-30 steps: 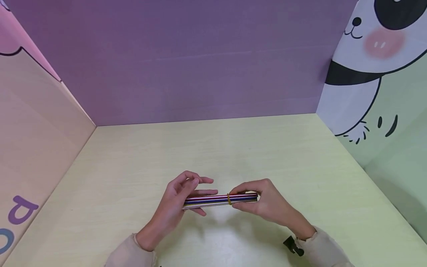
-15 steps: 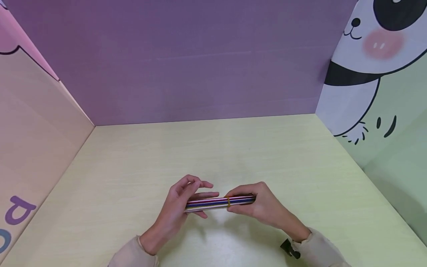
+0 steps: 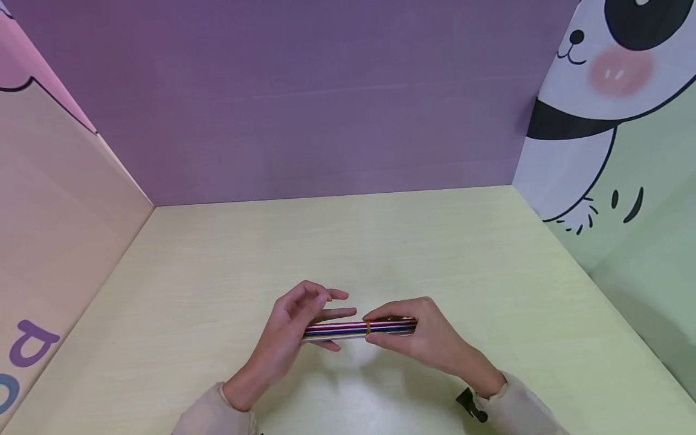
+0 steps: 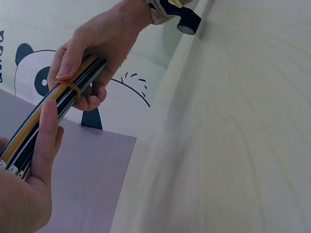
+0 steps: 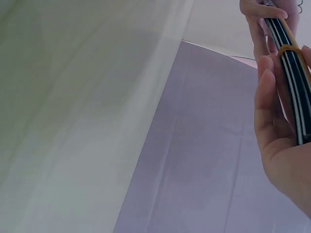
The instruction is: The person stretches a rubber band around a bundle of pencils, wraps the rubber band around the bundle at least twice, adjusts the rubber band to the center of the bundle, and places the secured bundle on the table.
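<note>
A bundle of thin, shiny coloured sticks lies level between the two hands, above the table. A yellowish rubber band circles it. My right hand pinches the bundle at its right part, thumb on the near side and fingertips on the far side, touching the band. My left hand bears the other end against the palm, its fingers mostly extended. In the left wrist view, one straight finger lies along the sticks, which show orange, black and silver. The right wrist view shows the band between both hands.
Below the hands is a pale wood-grain table. A purple panel stands behind it, with a beige panel at left and a panda-printed panel at right. A black device sits at the right cuff.
My right hand has shifted slightly left, its fingertips and the band now nearer the left hand. The bundle's right end is more covered by the hand. The left hand has barely moved.
</note>
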A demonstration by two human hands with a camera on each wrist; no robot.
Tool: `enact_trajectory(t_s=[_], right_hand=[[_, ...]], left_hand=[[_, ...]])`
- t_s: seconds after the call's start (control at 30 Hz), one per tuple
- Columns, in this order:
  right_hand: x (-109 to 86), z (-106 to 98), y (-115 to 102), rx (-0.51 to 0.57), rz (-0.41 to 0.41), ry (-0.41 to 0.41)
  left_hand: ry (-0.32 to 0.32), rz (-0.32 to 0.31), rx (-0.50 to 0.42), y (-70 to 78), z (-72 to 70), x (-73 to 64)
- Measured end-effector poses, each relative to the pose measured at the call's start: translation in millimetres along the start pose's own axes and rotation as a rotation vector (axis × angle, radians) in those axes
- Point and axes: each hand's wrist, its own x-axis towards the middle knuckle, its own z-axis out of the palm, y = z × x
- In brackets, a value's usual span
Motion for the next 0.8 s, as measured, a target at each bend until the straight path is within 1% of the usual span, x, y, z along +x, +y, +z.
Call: enact_trajectory(t_s=[0.13,0.23,0.33,0.4,0.43,0.47,0.5,0.53,0.67,0.73,0.8], right_hand=[[-0.4,5.7,1.3,-0.084,-0.028,-0.054],[0.1,7.3,0.9,-0.130,-0.029,-0.087],[-0.1,2.1,-0.3,-0.141,0.014,-0.095],[-0.4,-4.3,-0.5,-0.154,0.045,-0.094],[-0.4,-7.7,-0.4,-0.168,0.056,-0.091],[-0.6,-11.1,0.0,-0.183,0.064,-0.085],[-0.4,-14.3,0.3,-0.197,0.067,-0.078],[-0.2,-17.2,0.7,-0.205,0.069,-0.069],[1.2,-25.8,2.0,-0.264,0.058,-0.031],[2.1,-28.2,2.4,-0.297,0.048,-0.025],[3.6,-30.0,3.4,-0.315,0.030,-0.031]], left_hand=[[-0.018,-0.006,0.069,-2.4,5.0,-1.4],[-0.037,-0.014,0.100,-2.7,8.1,-2.2],[-0.031,-0.009,0.102,-0.9,6.9,-1.8],[-0.026,0.012,0.111,1.1,3.6,-0.7],[-0.026,0.022,0.132,2.1,1.6,-0.2],[-0.023,0.033,0.178,3.1,-0.7,0.1],[-0.025,0.045,0.244,4.1,-3.1,0.3],[-0.031,0.058,0.332,4.8,-5.3,0.7],[-0.111,0.133,0.752,6.5,-13.3,1.5],[-0.158,0.178,0.893,7.1,-15.3,2.6],[-0.185,0.214,0.985,8.2,-15.9,4.0]])
